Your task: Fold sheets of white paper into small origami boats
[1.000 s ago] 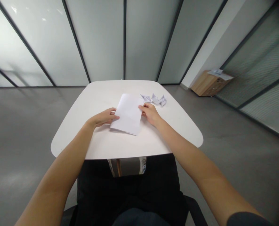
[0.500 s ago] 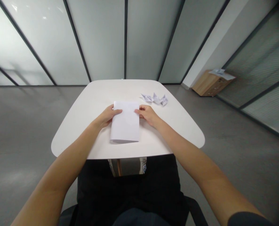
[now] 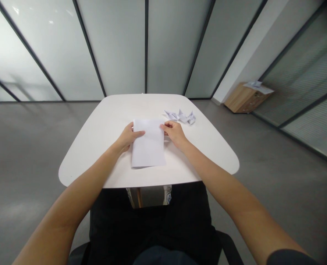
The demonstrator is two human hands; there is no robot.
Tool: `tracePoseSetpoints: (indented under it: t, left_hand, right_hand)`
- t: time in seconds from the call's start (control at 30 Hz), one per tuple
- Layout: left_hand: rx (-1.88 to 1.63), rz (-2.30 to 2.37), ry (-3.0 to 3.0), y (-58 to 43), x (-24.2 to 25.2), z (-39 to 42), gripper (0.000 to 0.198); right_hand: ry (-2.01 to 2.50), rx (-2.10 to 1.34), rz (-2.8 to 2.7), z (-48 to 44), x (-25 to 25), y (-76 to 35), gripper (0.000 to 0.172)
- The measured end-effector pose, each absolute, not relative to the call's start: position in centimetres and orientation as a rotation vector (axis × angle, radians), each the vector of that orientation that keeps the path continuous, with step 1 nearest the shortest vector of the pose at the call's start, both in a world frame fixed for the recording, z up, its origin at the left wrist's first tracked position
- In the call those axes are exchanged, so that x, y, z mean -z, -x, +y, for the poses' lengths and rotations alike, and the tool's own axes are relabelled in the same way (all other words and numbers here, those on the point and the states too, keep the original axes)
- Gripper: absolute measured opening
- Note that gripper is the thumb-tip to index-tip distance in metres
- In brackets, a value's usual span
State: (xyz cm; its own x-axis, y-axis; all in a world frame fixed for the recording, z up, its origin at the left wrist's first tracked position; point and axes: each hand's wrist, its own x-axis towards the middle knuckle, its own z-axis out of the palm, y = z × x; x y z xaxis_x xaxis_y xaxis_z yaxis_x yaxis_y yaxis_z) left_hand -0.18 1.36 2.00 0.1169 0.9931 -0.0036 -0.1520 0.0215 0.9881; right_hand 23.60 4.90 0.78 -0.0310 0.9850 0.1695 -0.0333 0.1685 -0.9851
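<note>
Shifted slightly rightward: folded paper sheet [image 3: 148, 143] between left hand [image 3: 127, 137] and right hand [image 3: 174, 133], fingers half-curved at its edges, grip unclear; three folded paper pieces [image 3: 180, 116] beyond.

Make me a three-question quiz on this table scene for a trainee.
1. True or false: the left hand and the right hand both touch the sheet of paper.
2. Which hand is nearer the folded paper shapes, left or right?
3. Fill in the blank: the low wooden cabinet has ____ on top.

Key:
1. True
2. Right
3. papers
</note>
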Motion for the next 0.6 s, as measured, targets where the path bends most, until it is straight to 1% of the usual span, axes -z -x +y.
tracePoseSetpoints:
  t: [0.17,0.43,0.6]
  left_hand:
    - [-1.179,1.008,-1.109,0.17,-2.11,1.27,0.078]
    - [-1.165,0.981,-1.074,0.13,-2.55,1.02,0.074]
    - [-1.156,0.985,-1.069,0.01,-2.60,0.86,0.075]
  right_hand:
    - [1.036,-1.109,-1.276,4.81,-0.85,-23.58,0.032]
    - [1.024,-1.130,-1.258,4.63,-1.12,-23.62,0.031]
    - [0.979,-1.146,-1.188,4.82,-1.25,-23.68,0.029]
